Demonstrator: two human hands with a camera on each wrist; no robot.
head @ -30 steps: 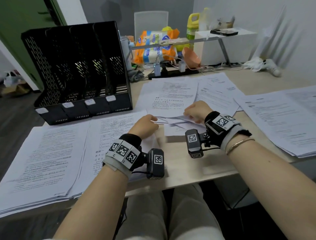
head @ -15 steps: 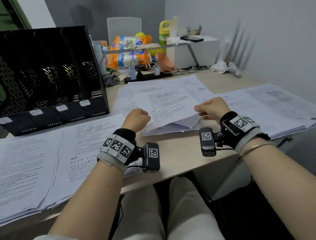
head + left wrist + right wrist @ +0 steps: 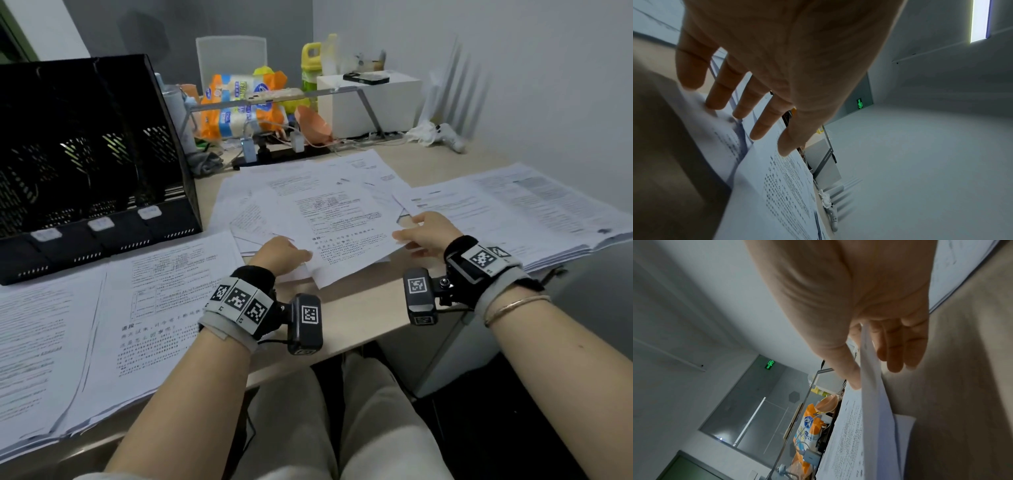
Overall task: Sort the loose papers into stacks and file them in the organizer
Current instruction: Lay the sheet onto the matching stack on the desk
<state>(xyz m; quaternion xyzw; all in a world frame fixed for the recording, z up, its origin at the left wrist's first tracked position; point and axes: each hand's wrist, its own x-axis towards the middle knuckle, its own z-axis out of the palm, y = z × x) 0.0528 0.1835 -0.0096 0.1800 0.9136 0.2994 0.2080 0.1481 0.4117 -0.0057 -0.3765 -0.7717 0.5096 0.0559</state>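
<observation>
Head view: right hand (image 3: 424,234) pinches top sheet (image 3: 342,233) of loose central pile on bench (image 3: 359,308); left hand (image 3: 279,255) fingers straight, pressing sheets. Sorted stacks (image 3: 85,325) lie flat. Organizer (image 3: 96,164) slots appear unfilled; filing not begun.

Beige desk (image 3: 356,318): paper stacks (image 3: 113,325), blk organizer (image 3: 92,164), white box (image 3: 370,99).

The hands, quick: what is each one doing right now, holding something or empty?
Left hand: open, straight fingers touching the loose papers, gripping nothing.
Right hand: pinching the edge of the top sheet between thumb and fingers.
</observation>
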